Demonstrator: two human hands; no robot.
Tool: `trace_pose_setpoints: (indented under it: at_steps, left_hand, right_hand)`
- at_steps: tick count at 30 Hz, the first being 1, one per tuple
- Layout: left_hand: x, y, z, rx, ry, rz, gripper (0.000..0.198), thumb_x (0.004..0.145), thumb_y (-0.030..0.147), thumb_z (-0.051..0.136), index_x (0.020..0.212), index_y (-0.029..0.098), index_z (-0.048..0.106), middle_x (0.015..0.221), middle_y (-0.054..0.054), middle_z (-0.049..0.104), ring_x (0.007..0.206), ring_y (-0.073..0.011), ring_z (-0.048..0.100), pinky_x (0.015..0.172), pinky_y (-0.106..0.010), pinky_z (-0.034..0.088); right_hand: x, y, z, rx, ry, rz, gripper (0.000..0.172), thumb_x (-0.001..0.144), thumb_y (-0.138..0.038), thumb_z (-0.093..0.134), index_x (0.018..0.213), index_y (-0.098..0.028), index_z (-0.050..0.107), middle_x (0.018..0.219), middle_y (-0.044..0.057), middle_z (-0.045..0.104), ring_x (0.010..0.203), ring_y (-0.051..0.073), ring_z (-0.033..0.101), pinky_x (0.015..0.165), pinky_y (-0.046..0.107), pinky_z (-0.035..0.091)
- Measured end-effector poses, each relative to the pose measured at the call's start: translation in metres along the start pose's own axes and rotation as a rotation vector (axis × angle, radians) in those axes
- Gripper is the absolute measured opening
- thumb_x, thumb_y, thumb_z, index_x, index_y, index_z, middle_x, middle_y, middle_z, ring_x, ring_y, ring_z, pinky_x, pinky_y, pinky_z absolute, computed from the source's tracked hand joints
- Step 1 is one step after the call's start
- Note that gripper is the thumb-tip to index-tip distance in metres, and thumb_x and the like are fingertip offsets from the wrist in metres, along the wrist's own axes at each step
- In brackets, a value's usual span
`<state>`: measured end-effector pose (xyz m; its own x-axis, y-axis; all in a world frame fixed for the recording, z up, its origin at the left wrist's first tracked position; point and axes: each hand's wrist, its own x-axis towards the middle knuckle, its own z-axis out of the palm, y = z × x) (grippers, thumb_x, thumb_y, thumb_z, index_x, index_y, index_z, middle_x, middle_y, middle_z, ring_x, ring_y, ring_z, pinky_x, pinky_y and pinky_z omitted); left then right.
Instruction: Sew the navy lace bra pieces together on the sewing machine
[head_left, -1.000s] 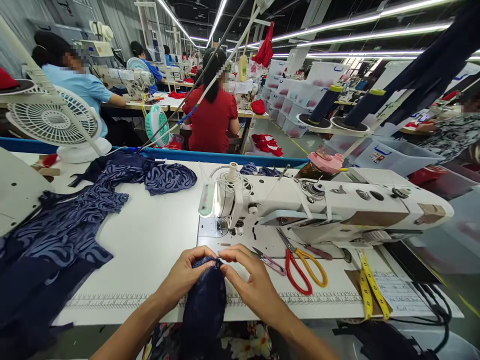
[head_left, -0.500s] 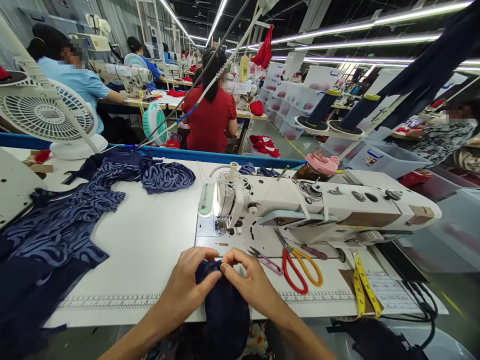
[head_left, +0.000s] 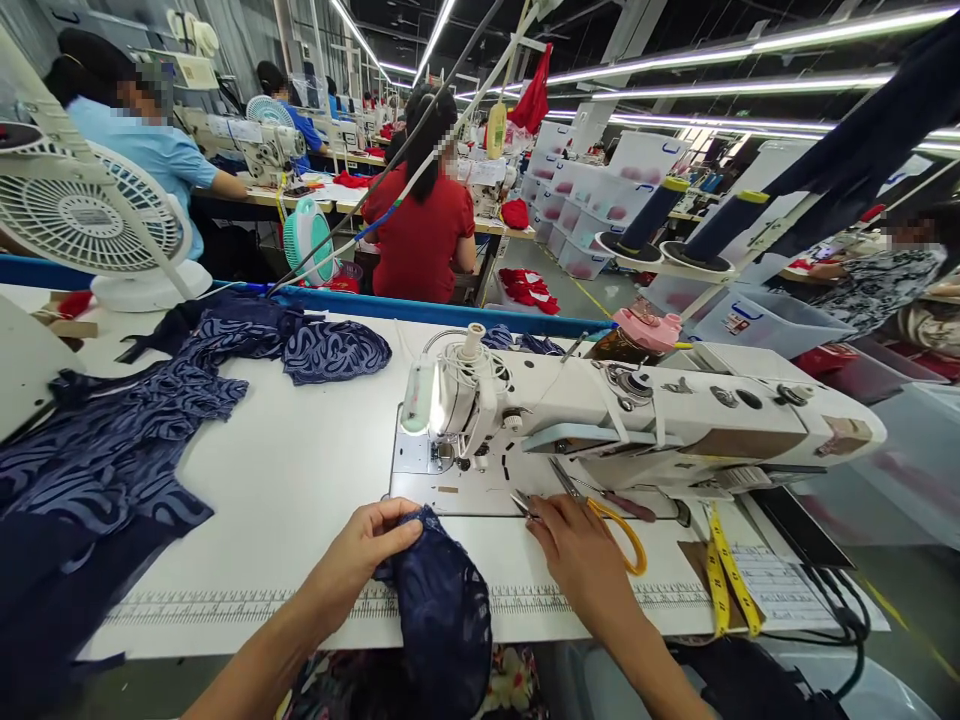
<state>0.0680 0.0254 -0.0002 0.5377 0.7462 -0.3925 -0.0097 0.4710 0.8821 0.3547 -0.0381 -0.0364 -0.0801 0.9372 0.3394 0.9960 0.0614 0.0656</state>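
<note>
My left hand (head_left: 379, 545) pinches the top edge of a dark navy lace fabric piece (head_left: 444, 610), rounded like a cup, between thumb and fingers. The fabric hangs over the front edge of the table into my lap. To the right, my right hand (head_left: 581, 555) is closed over the thread snips (head_left: 520, 503); only their blade tips show past the fingers. Under and beside that hand lie large scissors, with the yellow handle (head_left: 626, 540) visible and the red one covered. Just beyond is the sewing machine's needle area (head_left: 442, 455), its lamp lit.
Patterned navy fabric pieces (head_left: 112, 440) are heaped at the left, with one rounded piece (head_left: 337, 352) beside them. A yellow tape measure (head_left: 718, 570) hangs over the front edge at right. A fan (head_left: 82, 220) stands back left. Several people sit at machines beyond.
My right hand has let go of the fabric and moved right onto the thread snips. My left hand keeps its pinch, and the fabric has turned to show its lace side.
</note>
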Motion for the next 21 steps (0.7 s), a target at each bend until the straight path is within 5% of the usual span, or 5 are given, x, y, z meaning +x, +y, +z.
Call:
trace_pose_setpoints:
  at_steps: [6, 9, 13, 16, 21]
  left_hand:
    - [0.001, 0.000, 0.003, -0.028, 0.054, -0.008, 0.037, 0.077, 0.050, 0.072, 0.093, 0.017, 0.072, 0.088, -0.003, 0.069, 0.083, -0.0187, 0.060, 0.080, -0.029, 0.043]
    - [0.000, -0.001, 0.004, -0.034, 0.064, -0.013, 0.039, 0.075, 0.050, 0.074, 0.096, 0.017, 0.072, 0.088, -0.003, 0.069, 0.083, -0.0183, 0.060, 0.079, -0.028, 0.043]
    - [-0.001, -0.003, 0.005, -0.054, 0.065, 0.003, 0.040, 0.075, 0.049, 0.075, 0.100, 0.017, 0.072, 0.092, -0.003, 0.071, 0.085, -0.0179, 0.061, 0.079, -0.027, 0.044]
    - [0.000, -0.003, 0.005, -0.068, 0.041, 0.028, 0.037, 0.078, 0.047, 0.073, 0.102, 0.018, 0.073, 0.094, -0.004, 0.072, 0.086, -0.0178, 0.062, 0.081, -0.027, 0.044]
    - [-0.001, -0.003, 0.004, -0.097, 0.002, 0.027, 0.035, 0.082, 0.044, 0.071, 0.105, 0.019, 0.073, 0.095, -0.004, 0.073, 0.087, -0.0172, 0.062, 0.081, -0.026, 0.046]
  right_hand:
    - [-0.001, -0.009, 0.007, 0.021, -0.010, -0.009, 0.023, 0.098, -0.014, 0.037, 0.094, -0.016, 0.060, 0.089, 0.013, 0.065, 0.083, 0.027, 0.061, 0.074, 0.038, 0.047]
    - [0.010, -0.030, -0.014, 0.418, -0.086, 0.091, 0.023, 0.101, -0.018, 0.031, 0.095, -0.020, 0.053, 0.084, 0.007, 0.064, 0.075, 0.021, 0.061, 0.066, 0.031, 0.046]
    - [0.023, -0.062, -0.052, 0.845, -0.407, 0.133, 0.020, 0.104, -0.037, 0.035, 0.092, -0.025, 0.045, 0.070, -0.004, 0.056, 0.060, 0.014, 0.052, 0.055, 0.023, 0.036]
    - [0.027, -0.080, -0.064, 0.821, -0.460, 0.052, 0.023, 0.103, -0.039, 0.037, 0.087, -0.025, 0.044, 0.066, -0.005, 0.052, 0.059, 0.014, 0.048, 0.054, 0.024, 0.029]
    - [0.028, -0.091, -0.054, 0.674, -0.386, 0.002, 0.025, 0.104, -0.035, 0.033, 0.083, -0.024, 0.042, 0.067, -0.004, 0.054, 0.055, 0.014, 0.047, 0.054, 0.026, 0.026]
